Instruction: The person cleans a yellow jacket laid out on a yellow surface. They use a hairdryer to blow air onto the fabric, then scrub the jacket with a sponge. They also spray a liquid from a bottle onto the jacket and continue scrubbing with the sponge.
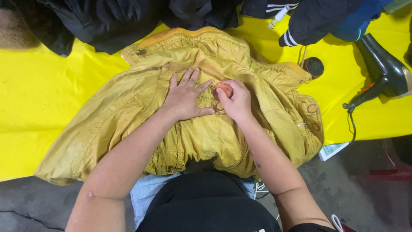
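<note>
Closest to us, our left hand (185,96) lies flat on the front of the mustard-yellow jacket (128,111), fingers spread and palm down, holding the cloth smooth and taut. Just beside it, our right hand (235,102) has its fingers curled and pinched around a small orange sponge (224,89), pressing it onto the jacket near a round snap button (219,106). The jacket lies spread across the yellow table cover (38,86), collar away from us, its hem hanging over the near edge above our lap.

To do this well, we judge it best to keep the flat hand close to the sponge so the thin cloth does not bunch, and to work in short, light strokes around the snap rather than dragging across it.

Farther right, a black hair dryer (384,68) lies on the table cover with its cord trailing off the edge, well apart from the hands. Near the jacket's far shoulder stands a small round dark tin (314,66). Beyond that, dark clothes (103,21) are piled along the far side, with a small clear bottle (278,17) among them.
</note>
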